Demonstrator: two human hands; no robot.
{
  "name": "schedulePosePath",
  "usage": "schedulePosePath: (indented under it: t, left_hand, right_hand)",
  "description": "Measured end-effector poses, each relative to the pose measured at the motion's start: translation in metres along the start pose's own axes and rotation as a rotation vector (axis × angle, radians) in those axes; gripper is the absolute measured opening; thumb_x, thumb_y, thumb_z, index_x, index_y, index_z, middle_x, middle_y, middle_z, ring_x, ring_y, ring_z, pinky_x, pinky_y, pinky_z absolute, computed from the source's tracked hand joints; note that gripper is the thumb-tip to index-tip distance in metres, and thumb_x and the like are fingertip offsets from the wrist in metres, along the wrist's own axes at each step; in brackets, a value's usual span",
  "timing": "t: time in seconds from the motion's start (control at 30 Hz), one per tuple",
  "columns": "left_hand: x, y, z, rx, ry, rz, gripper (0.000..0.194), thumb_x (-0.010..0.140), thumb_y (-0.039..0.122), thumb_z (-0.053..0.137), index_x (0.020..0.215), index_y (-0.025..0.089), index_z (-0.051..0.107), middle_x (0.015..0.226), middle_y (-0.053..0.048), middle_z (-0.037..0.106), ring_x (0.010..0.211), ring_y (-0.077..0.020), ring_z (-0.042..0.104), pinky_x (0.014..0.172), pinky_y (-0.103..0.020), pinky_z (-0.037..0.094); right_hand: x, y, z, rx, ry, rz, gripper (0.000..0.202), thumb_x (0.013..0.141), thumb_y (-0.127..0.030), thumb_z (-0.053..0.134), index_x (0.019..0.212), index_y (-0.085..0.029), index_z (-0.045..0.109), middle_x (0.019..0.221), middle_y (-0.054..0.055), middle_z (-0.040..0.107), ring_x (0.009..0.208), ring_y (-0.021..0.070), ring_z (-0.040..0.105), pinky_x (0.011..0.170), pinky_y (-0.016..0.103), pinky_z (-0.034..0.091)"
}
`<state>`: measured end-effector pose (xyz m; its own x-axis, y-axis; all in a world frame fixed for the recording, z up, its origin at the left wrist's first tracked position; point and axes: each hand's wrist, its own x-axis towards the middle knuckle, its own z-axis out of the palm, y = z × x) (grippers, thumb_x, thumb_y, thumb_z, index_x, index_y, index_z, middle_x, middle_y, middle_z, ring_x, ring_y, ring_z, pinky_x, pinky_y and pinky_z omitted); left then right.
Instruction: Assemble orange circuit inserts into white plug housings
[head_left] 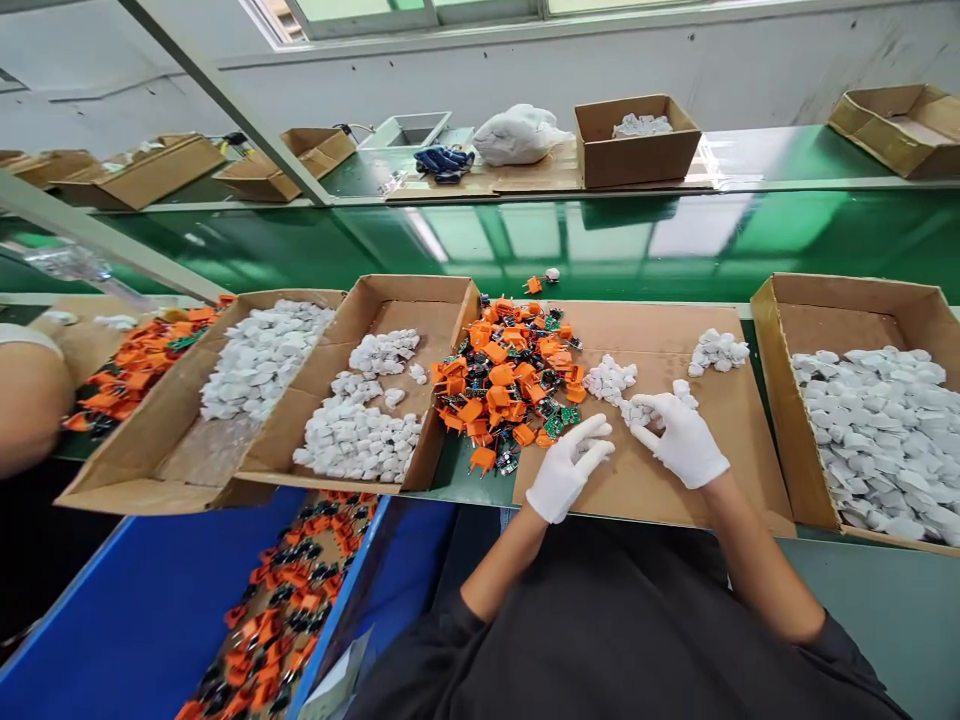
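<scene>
My left hand (568, 470), in a white glove, hovers over the near left part of a flat cardboard sheet (727, 460). Its fingers are stretched out and nothing shows in them. To its upper left lies a heap of orange plug housings (499, 375) with wires and green circuit boards (559, 420). My right hand (681, 440), also gloved, is on the sheet with thumb and fingertips around a small white piece (636, 412) at the edge of a loose cluster. More small white pieces (610, 378) lie beyond it, and another small pile (718, 352) sits farther right.
Cardboard boxes of white pieces stand left (420, 290) and right (772, 400). A blue bin (90, 610) below holds orange parts. Behind runs a green belt (480, 235), with a shelf of boxes and a white bag (519, 135). Another person's arm (30, 400) is at far left.
</scene>
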<state>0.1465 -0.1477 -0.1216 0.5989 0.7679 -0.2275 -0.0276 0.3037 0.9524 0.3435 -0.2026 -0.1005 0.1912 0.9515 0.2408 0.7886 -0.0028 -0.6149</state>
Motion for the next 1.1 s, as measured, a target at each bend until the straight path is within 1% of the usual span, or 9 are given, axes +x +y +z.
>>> schedulePosePath:
  t: [0.1, 0.27, 0.5, 0.63, 0.77, 0.87, 0.93, 0.97, 1.1]
  left_hand:
    - [0.012, 0.000, 0.010, 0.043, -0.003, 0.016, 0.066, 0.078, 0.038, 0.073, 0.138, 0.020, 0.052, 0.130, -0.014, 0.062, 0.093, -0.0187, 0.068, 0.080, -0.033, 0.059]
    - [0.027, 0.002, 0.020, -0.007, -0.149, -0.023, 0.059, 0.078, 0.041, 0.072, 0.130, 0.014, 0.060, 0.110, -0.011, 0.072, 0.091, -0.0206, 0.067, 0.081, -0.032, 0.057]
    - [0.024, 0.005, 0.018, -0.033, -0.104, -0.024, 0.055, 0.074, 0.043, 0.076, 0.120, 0.014, 0.068, 0.105, -0.010, 0.074, 0.088, -0.0199, 0.066, 0.073, -0.028, 0.055]
    - [0.024, 0.005, 0.018, -0.048, 0.007, 0.029, 0.054, 0.074, 0.043, 0.076, 0.120, 0.015, 0.067, 0.104, -0.010, 0.073, 0.084, -0.0174, 0.066, 0.071, -0.027, 0.056]
    - [0.026, -0.003, 0.015, -0.034, 0.096, 0.097, 0.054, 0.075, 0.037, 0.076, 0.124, 0.018, 0.064, 0.110, -0.009, 0.071, 0.087, -0.0159, 0.066, 0.079, -0.028, 0.056]
    - [0.027, -0.009, 0.014, 0.153, 0.075, 0.182, 0.048, 0.080, 0.031, 0.070, 0.126, 0.020, 0.063, 0.115, -0.009, 0.069, 0.086, -0.0150, 0.066, 0.078, -0.028, 0.057]
    - [0.026, -0.011, 0.016, 0.339, 0.025, 0.270, 0.042, 0.083, 0.027, 0.066, 0.125, 0.023, 0.065, 0.124, -0.010, 0.064, 0.091, -0.0156, 0.067, 0.080, -0.029, 0.059]
    - [0.025, -0.011, 0.016, 0.433, -0.005, 0.317, 0.039, 0.084, 0.024, 0.064, 0.123, 0.023, 0.066, 0.129, -0.010, 0.061, 0.094, -0.0165, 0.068, 0.083, -0.031, 0.059]
    - [0.021, -0.010, 0.019, 0.737, -0.058, 0.512, 0.032, 0.084, 0.018, 0.063, 0.114, 0.024, 0.071, 0.138, -0.011, 0.056, 0.108, -0.0217, 0.065, 0.101, -0.043, 0.053]
  right_hand:
    - [-0.008, -0.007, 0.004, 0.163, 0.021, -0.041, 0.028, 0.084, -0.021, 0.062, 0.112, -0.022, 0.063, 0.085, 0.004, 0.063, 0.072, 0.0184, 0.060, 0.069, 0.032, 0.052]
    - [-0.021, -0.015, 0.010, 0.350, 0.037, -0.080, 0.029, 0.081, -0.019, 0.068, 0.109, -0.025, 0.064, 0.087, 0.002, 0.062, 0.073, 0.0168, 0.059, 0.068, 0.031, 0.053]
    - [-0.028, -0.017, 0.017, 0.794, -0.020, 0.195, 0.026, 0.079, -0.030, 0.075, 0.102, -0.023, 0.067, 0.091, 0.003, 0.070, 0.077, 0.0164, 0.067, 0.075, 0.033, 0.059]
    - [-0.030, -0.023, 0.020, 1.012, -0.006, 0.364, 0.032, 0.076, -0.039, 0.077, 0.102, -0.022, 0.067, 0.093, 0.004, 0.075, 0.083, 0.0189, 0.072, 0.081, 0.036, 0.061]
    - [-0.034, -0.015, 0.012, 0.844, 0.107, 0.361, 0.022, 0.082, -0.039, 0.072, 0.097, -0.023, 0.069, 0.099, 0.005, 0.075, 0.095, 0.0213, 0.071, 0.089, 0.038, 0.059]
    - [-0.033, 0.005, -0.005, 0.477, 0.411, 0.289, 0.018, 0.088, -0.036, 0.065, 0.101, -0.024, 0.071, 0.107, 0.007, 0.072, 0.103, 0.0236, 0.068, 0.093, 0.042, 0.056]
    - [-0.031, 0.020, -0.016, 0.200, 0.550, 0.263, 0.019, 0.091, -0.034, 0.060, 0.103, -0.024, 0.071, 0.110, 0.009, 0.071, 0.106, 0.0252, 0.066, 0.096, 0.045, 0.053]
    - [-0.029, 0.025, -0.021, 0.106, 0.545, 0.261, 0.020, 0.091, -0.034, 0.059, 0.103, -0.023, 0.071, 0.109, 0.009, 0.071, 0.103, 0.0253, 0.067, 0.093, 0.044, 0.054]
    - [-0.021, 0.029, -0.024, -0.117, 0.308, 0.271, 0.023, 0.089, -0.033, 0.062, 0.107, -0.022, 0.070, 0.098, 0.008, 0.072, 0.086, 0.0231, 0.067, 0.076, 0.036, 0.055]
